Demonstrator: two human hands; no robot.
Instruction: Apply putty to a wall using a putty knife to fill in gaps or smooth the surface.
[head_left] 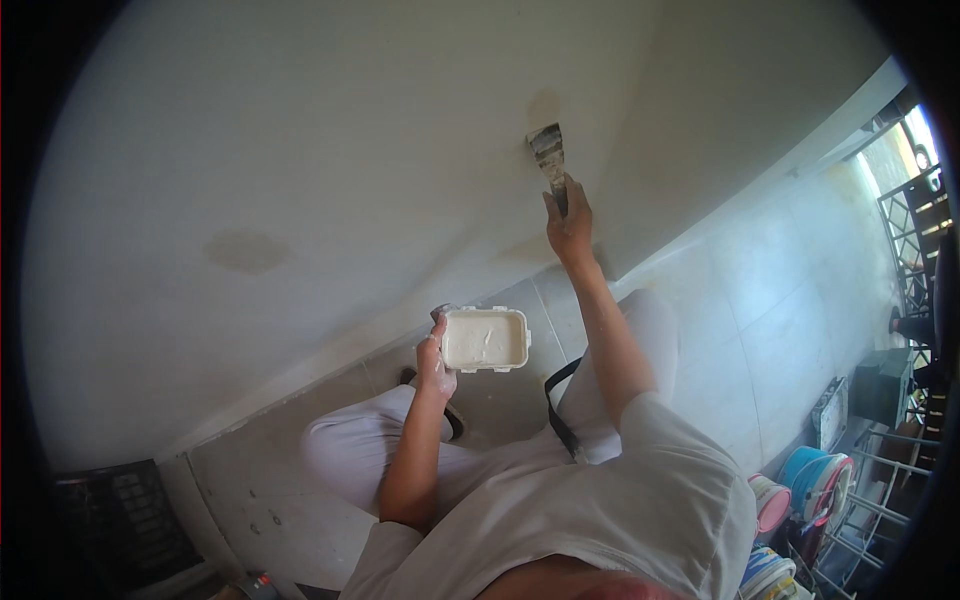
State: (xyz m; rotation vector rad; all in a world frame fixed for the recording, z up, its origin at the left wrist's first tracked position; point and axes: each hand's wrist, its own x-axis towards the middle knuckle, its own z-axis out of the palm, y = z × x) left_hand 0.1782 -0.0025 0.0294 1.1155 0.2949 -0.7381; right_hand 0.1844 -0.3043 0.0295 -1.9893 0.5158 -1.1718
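Note:
My right hand [572,230] is closed round the handle of a putty knife [548,150]. Its stained, wide blade points up against the pale wall [400,120], just below a small tan patch [547,103]. Lower down, my left hand [433,362] grips the left side of a white plastic tub [528,342]. Smooth off-white paste [487,340] fills the tub, and smears of white show on my left fingers. A small greyish thing [443,312] sticks out by the left fingertips; its kind I cannot make out.
Another tan patch [245,250] marks the wall at left. A wall corner stands right of the knife. Paint buckets [815,480], a metal rack [880,495] and a dark green box [882,387] stand on the tiled floor [720,310] at right. A dark crate-like object [125,520] sits lower left.

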